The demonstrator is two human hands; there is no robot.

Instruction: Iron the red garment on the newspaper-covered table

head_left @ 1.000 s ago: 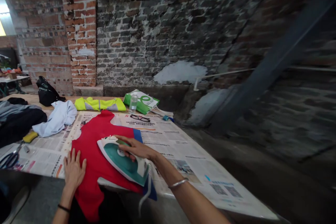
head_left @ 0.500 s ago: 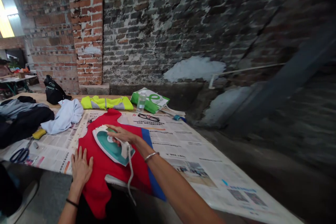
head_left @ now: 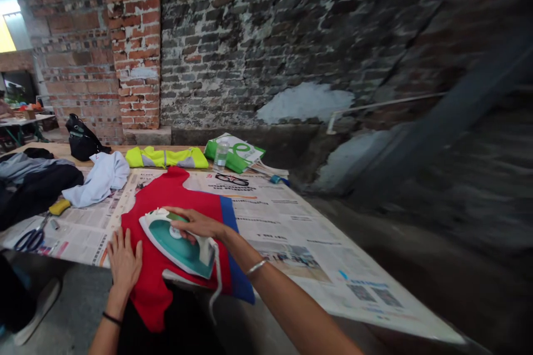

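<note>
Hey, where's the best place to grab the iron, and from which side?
Likely the handle on top of the iron, coming from above and the right, where the right hand grips it. The handle is uppermost, above the red cloth, the pointed tip aims left and away, and the cord trails from the rear.

I get near-white glare on my feed from an opening [head_left: 12,11] at ten o'clock, while the brick wall [head_left: 250,39] darkens toward two. At three, the slanted beam [head_left: 449,113] is smeared and soft. Newspaper [head_left: 328,236] stretches lopsidedly toward four; the iron [head_left: 177,247], at eight, comes through evenly lit and fairly sharp.
</note>
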